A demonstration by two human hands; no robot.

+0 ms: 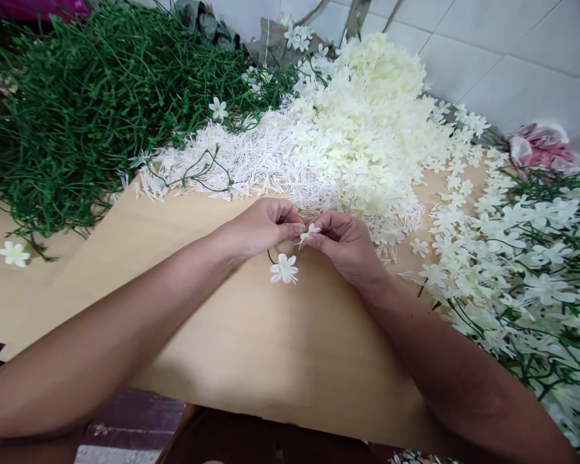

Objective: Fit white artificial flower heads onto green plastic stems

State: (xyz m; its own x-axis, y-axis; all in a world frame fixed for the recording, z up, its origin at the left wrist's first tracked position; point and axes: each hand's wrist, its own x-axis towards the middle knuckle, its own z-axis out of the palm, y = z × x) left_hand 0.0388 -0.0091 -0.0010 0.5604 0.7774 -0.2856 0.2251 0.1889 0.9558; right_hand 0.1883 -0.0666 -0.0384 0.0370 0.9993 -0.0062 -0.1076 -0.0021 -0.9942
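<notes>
White square tiles (512, 96) fill the upper right of the frame, beyond a smooth light-brown table (251, 348) that spans the centre. Near the middle, the left hand (270, 225) is closed in a pinch, seemingly on a thin green plastic stem (270, 256) mostly hidden by its fingers, while the right hand (345, 245) grips a small white artificial flower (310, 231) between thumb and finger. Just below the left hand hangs a larger six-petalled white flower (284, 269). Behind them lie a mound of thin white strands (256, 154) and a heap of pale cream petals (362, 122); tangled green stems (101, 96) crowd the upper left, and stemmed white blossoms (551, 290) the lower right. Uneven pressure from the right hand could crease the small flower or make it slip, a twist of the left might bend the stem, and a wide forearm sweep could drag the blossoms along
</notes>
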